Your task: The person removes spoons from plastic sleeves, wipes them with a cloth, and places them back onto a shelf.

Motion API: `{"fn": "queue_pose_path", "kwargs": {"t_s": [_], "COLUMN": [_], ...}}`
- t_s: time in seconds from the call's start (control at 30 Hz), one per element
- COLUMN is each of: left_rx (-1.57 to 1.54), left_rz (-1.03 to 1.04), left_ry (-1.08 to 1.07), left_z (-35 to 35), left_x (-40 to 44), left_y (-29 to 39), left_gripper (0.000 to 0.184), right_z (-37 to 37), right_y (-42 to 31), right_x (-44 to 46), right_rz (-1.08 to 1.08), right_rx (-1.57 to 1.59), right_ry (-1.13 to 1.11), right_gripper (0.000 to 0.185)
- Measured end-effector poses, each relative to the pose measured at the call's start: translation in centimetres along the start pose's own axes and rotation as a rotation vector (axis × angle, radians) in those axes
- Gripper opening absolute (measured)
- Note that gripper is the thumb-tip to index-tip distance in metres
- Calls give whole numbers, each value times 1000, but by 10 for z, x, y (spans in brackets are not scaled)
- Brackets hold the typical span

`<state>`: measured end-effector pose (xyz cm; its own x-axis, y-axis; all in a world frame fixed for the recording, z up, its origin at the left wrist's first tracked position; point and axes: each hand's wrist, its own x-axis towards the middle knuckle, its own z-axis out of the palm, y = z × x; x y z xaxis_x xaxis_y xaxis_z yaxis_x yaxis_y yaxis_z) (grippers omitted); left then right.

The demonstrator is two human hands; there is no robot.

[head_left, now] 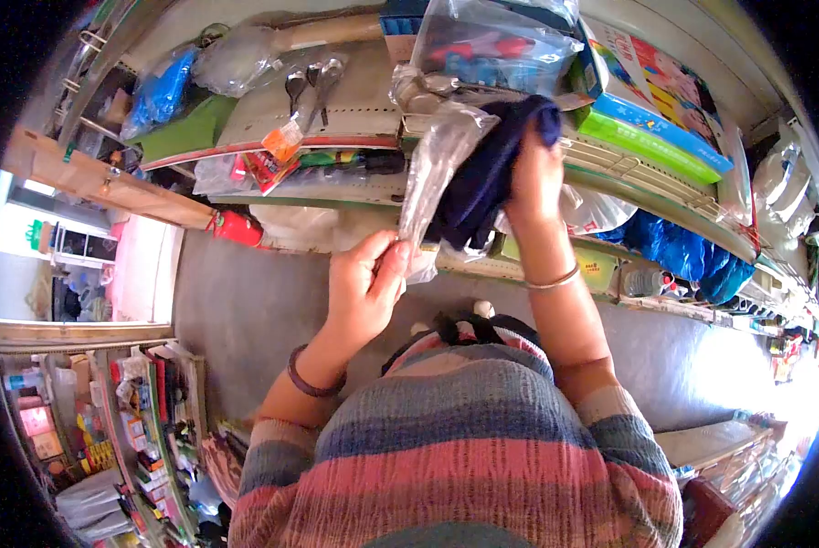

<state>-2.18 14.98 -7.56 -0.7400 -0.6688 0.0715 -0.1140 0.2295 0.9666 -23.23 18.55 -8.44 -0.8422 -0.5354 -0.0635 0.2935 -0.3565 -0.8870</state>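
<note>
My left hand (368,283) is closed, its thumb and fingers pinching the lower end of a long clear plastic bag (437,164). What the bag contains, if anything, I cannot make out. Gripped in my right hand (535,178) is a dark navy cloth (482,173), bunched up and hanging down against the bag's right side. Both are in front of the shelf edge. Just behind them, metal ladles or spoons (418,91) lie in a pile on the upper shelf.
To the left, the shelf (354,110) bears black spoons (296,87) and a green item (185,131). Colourful boxes (651,142) stand at the right, above blue plastic-wrapped goods (670,242). Grey floor (254,320) lies below. Another stocked rack (108,411) is at lower left.
</note>
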Motion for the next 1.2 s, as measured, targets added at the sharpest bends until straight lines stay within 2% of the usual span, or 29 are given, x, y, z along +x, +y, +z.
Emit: {"fn": "queue_pose_path", "kwargs": {"t_s": [0.03, 0.17, 0.23, 0.3, 0.37, 0.5, 0.67, 0.7, 0.77, 0.8, 0.83, 0.87, 0.97, 1.03, 1.13, 1.2], "left_rx": [3, 36, 75, 104, 116, 148, 213, 206, 228, 230, 230, 74, -19, 17, -43, -68], "left_rz": [7, 44, 70, 100, 133, 182, 178, 164, 143, 137, 132, -23, -161, -142, -97, -127], "left_ry": [37, 92, 76, 72, 94, 169, 197, 201, 232, 262, 290, 292, 375, 380, 395, 386], "left_z": [-1, 2, 6, 10, 15, 17, 13, 11, 3, 0, -4, -10, -21, -23, -17, -16], "left_x": [-2, -3, -4, -5, -6, -1, -2, -2, -4, -5, -5, -4, -6, -10, -6, -11], "left_y": [0, 3, 4, 5, 6, 4, 0, 1, -10, -18, -24, -27, -45, -51, -52, -53], "left_gripper": [20, 19, 17, 16, 16, 14, 13, 13, 14, 15, 15, 13, 17, 19, 20, 19], "right_z": [-4, -15, -10, 6, 13, 27, 20, 17, 16, 13, 4, -15, -29, -33, -26, -26], "right_y": [-2, 9, 16, 2, 3, 13, 4, 3, -4, -12, -16, -16, -47, -40, 7, 16], "right_x": [5, -9, -13, -21, -19, -36, -3, 1, 7, 6, 11, 23, 14, -1, -16, -21], "right_rz": [24, 104, 43, -126, -205, -73, -388, -474, -420, -38, 67, 52, -24, -91, -219, -267], "right_rx": [202, 193, 40, -10, -148, 112, -245, -335, -185, 210, 359, 589, 763, 662, 223, -44], "right_ry": [-26, -226, -322, -458, -449, -445, -305, -331, -329, -259, -258, -543, -688, -632, -448, -417], "right_gripper": [37, 46, 42, 23, 16, 15, 3, 5, 12, 20, 22, 28, 43, 43, 43, 42]}}
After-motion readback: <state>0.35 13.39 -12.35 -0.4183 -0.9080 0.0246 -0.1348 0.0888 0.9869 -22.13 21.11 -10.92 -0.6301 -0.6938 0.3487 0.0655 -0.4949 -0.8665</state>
